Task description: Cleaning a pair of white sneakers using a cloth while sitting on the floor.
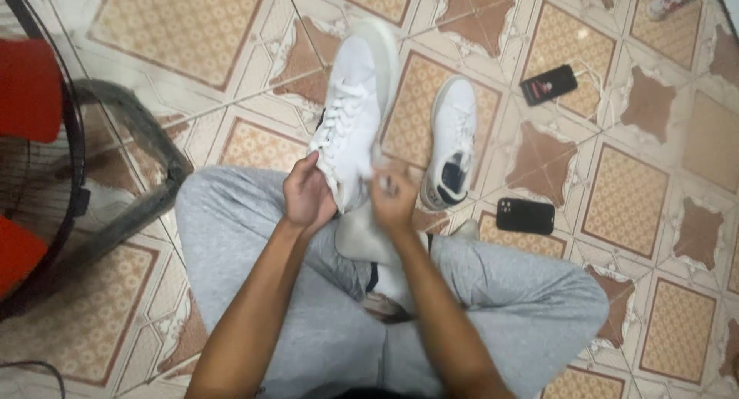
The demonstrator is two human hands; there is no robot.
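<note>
Grey trousers (308,322) sit closest. The left hand (306,195) and right hand (394,202) both pinch a white shoe (350,118) at twelve o'clock. A loose grip could drop it onto the second shoe (453,141).

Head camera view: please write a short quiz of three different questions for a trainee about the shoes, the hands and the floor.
1. True or false: both hands grip the white lace-up sneaker.
2. Which thing lies nearest the second white sneaker on the tiled floor? A. black phone with a plain back B. red fan C. grey trouser leg
3. Fill in: the held sneaker's toe points ___ from the person.

Key: 1. true: left hand and right hand hold its heel end. 2. A. 3. away.
</note>
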